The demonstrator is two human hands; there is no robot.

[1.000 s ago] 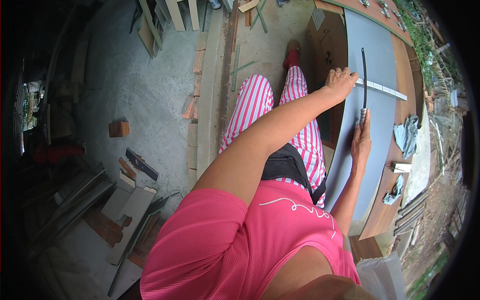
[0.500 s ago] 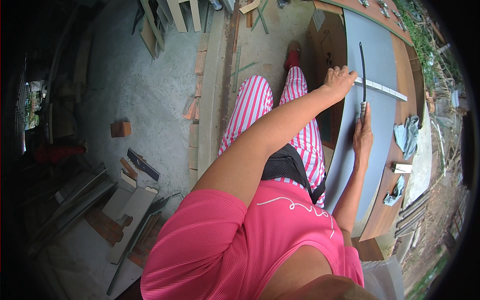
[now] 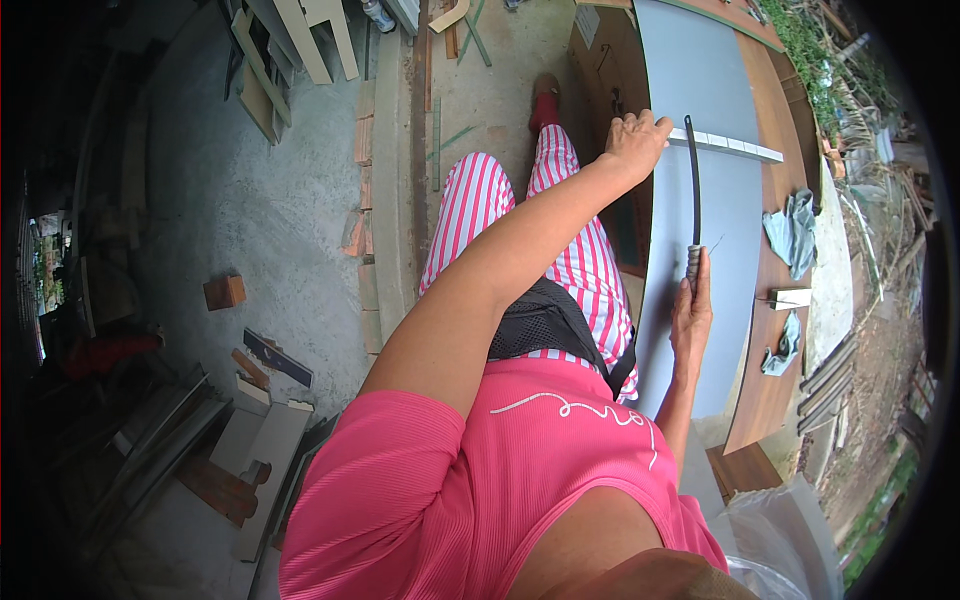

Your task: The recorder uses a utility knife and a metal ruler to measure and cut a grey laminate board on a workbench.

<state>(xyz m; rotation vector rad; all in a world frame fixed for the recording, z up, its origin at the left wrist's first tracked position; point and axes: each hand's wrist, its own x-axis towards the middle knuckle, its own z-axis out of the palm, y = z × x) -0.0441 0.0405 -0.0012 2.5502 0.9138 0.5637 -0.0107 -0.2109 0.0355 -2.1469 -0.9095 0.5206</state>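
Note:
My left hand (image 3: pixel 637 143) is closed round the near-left end of a light grey bar (image 3: pixel 730 144), which lies across a grey board (image 3: pixel 700 60). Marks or joints run along the bar. In my right hand (image 3: pixel 690 318) is a hacksaw blade (image 3: pixel 695 190), thin and black, with a grey wrapped grip. The blade crosses the bar just beyond my left fingers, its far tip only slightly past the bar. Whether its teeth bite into the bar is too small to tell.
The board rests on a brown wooden bench (image 3: pixel 752 400). Blue-grey cloths (image 3: pixel 792 232) and a small white block (image 3: pixel 790 298) lie at its right. On the floor to the left are a brick (image 3: pixel 224 292) and wood offcuts (image 3: pixel 278 357). A clear plastic bag (image 3: pixel 770 530) sits lower right.
My right hand has drawn the hacksaw blade back toward me, so less of it reaches past the bar. The left hand keeps its hold. The whole view has shifted somewhat.

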